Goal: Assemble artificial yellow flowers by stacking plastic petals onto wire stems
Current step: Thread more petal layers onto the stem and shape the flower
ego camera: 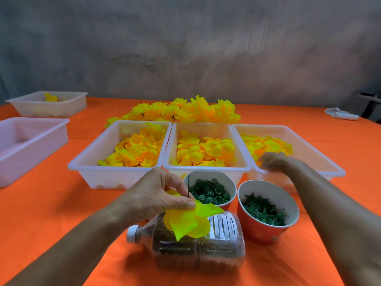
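Head view, looking down at an orange table [51,213]. My left hand [156,195] pinches a thin wire stem [188,187] with one layer of yellow petals [187,221] already threaded on it, held just above a clear bottle [206,250] lying on its side at 6 o'clock. My right hand [272,162] reaches over the near rim of the right petal tray [309,159] at 2 o'clock; its fingers are blurred, so I cannot tell whether they have closed on a petal.

This flower looks barely begun, with more layers left to add. A heap of finished flowers [181,112] lies at 12 o'clock, behind the left petal tray [121,153] and middle petal tray [206,149].

Room is tight in the middle: a cup of green rings [210,190] and a cup of green leaf pieces [266,211] stand just beside the bottle, near my left hand. Bare cloth opens at 8 o'clock and at 3 o'clock. Two more tubs [31,141] sit at 10 o'clock, well apart.
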